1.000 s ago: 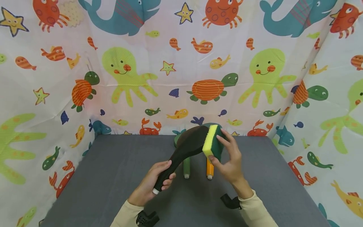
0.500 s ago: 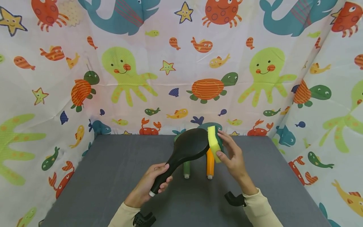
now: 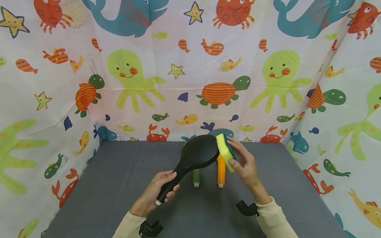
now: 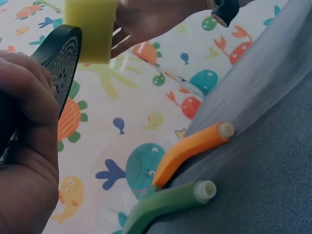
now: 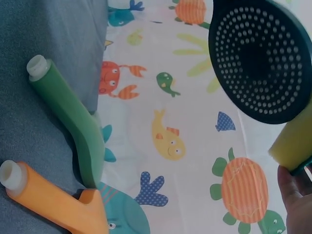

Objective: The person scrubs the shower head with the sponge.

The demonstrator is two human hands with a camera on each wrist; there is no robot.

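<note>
My left hand (image 3: 154,195) grips the handle of a black rice paddle (image 3: 196,155), raised above the grey table (image 3: 119,185). Its dimpled head (image 5: 261,58) fills the top of the right wrist view. My right hand (image 3: 242,163) pinches a yellow and green sponge (image 3: 224,152) against the right edge of the paddle's head. In the left wrist view the sponge (image 4: 92,27) sits beside the paddle's rim (image 4: 61,58). Under both hands lie a green handle (image 3: 195,176) and an orange handle (image 3: 221,172) on the table.
A curtain printed with sea animals (image 3: 190,72) walls in the table at the back and both sides. The green utensil (image 5: 73,117) and the orange utensil (image 5: 53,202) lie side by side near the back wall. Black wrist mounts (image 3: 247,209) show near my sleeves.
The paddle's head turned from edge-on to face the camera. The sponge slid from the front of the head to its right edge, and my left hand dropped slightly.
</note>
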